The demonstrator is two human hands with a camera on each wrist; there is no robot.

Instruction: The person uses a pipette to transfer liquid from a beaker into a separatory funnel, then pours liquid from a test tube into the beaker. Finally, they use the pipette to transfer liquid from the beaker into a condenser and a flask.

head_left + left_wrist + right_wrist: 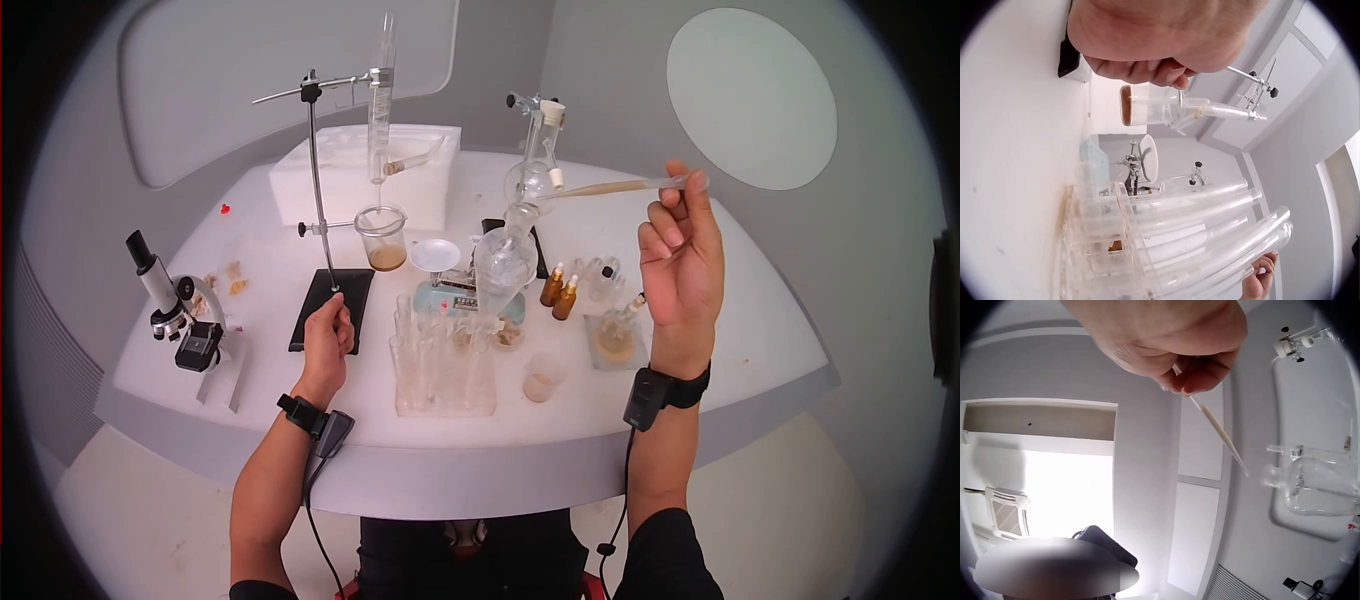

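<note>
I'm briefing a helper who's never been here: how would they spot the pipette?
At the white table, find the person's raised right hand. It pinches a slender, clear pipette, nearly level. Unlike the test tubes in the clear rack, it tapers to a narrow tip and holds pale brownish contents.

Grey walls, oval panel; white tabletop; pale floor.

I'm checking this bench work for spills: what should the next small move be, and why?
Probably ease the right hand slightly nearer the clear flask, without squeezing: the dropper it pinches holds brownish contents, and the right wrist view shows a gap between the dropper's tip and the flask's neck.
</note>
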